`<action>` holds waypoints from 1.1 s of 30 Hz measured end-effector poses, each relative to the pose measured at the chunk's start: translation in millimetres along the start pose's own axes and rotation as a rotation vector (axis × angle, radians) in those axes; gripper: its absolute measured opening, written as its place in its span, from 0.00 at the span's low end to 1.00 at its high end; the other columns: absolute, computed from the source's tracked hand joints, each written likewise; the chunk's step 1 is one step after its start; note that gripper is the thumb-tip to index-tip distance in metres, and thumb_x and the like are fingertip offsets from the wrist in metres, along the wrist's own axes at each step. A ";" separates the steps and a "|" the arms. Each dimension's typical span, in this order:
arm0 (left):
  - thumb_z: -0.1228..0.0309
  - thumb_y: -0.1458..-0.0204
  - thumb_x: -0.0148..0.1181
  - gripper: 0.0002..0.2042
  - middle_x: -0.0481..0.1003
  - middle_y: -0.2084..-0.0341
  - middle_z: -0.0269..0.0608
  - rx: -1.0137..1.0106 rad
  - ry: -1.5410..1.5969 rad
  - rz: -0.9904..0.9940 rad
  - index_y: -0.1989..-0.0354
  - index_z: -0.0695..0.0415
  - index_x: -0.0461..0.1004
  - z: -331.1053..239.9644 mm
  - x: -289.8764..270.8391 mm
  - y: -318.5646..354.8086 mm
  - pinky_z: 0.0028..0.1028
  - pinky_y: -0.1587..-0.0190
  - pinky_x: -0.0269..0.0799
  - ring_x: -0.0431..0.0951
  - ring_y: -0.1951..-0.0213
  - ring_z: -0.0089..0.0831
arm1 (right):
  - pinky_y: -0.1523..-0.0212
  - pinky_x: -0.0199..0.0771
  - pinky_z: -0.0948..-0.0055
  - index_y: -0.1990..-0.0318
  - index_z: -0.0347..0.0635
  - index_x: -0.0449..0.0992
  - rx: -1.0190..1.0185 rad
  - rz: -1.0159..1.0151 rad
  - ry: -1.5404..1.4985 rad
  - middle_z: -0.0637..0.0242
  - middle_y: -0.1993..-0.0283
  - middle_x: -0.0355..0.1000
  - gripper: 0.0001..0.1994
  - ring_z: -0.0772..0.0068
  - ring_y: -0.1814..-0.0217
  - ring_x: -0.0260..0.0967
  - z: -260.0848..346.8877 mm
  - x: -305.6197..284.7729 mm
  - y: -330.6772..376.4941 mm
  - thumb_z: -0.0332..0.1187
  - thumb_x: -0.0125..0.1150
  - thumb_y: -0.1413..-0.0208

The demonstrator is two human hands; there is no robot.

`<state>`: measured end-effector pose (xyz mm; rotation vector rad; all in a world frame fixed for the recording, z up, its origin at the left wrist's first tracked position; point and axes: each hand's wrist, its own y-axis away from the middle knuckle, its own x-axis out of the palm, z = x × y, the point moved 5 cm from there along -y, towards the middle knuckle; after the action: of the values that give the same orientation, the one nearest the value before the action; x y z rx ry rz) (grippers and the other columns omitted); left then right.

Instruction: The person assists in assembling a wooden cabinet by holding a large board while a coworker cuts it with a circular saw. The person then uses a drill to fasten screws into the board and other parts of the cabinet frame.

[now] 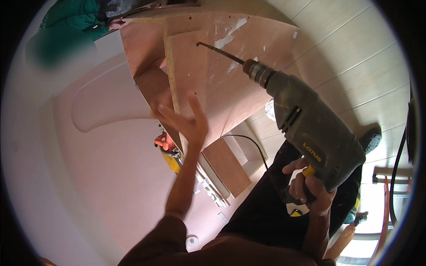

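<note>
A dark grey power drill [310,119] is in my right hand [314,193], whose fingers wrap round its handle by the yellow trigger. Its long thin drill bit [222,54] points up and left, in front of a reddish-brown wooden cabinet [253,57] in view. I cannot tell whether the tip touches the wood. My left hand [190,124] is slightly blurred, with fingers spread and nothing in it. It is beside the raw front edge of a cabinet panel [171,66]; contact there is unclear. White scuffs mark the cabinet's broad side.
A person in green [73,17] is at the upper left, one hand [117,24] by the cabinet's corner. Orange-and-yellow tools [169,155] lie beyond my left forearm. A black cord [248,138] curves past an open wooden box [255,155]. Pale tiles [346,44] cover the floor.
</note>
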<state>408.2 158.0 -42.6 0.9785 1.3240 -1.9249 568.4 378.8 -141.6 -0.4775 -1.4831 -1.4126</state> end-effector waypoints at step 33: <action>0.55 0.49 0.61 0.26 0.74 0.62 0.43 -1.429 1.960 0.902 0.52 0.65 0.66 -151.1 17.5 80.4 0.17 0.81 0.70 0.76 0.65 0.25 | 0.89 0.57 0.80 0.47 0.23 0.58 -0.019 -0.003 -0.061 0.41 0.63 0.70 0.25 0.81 0.92 0.54 -13.5 0.7 0.4 0.33 0.48 0.50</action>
<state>498.7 273.5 -132.4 1.8226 1.7630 1.2469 573.5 366.4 -143.2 -0.5347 -1.5208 -1.4272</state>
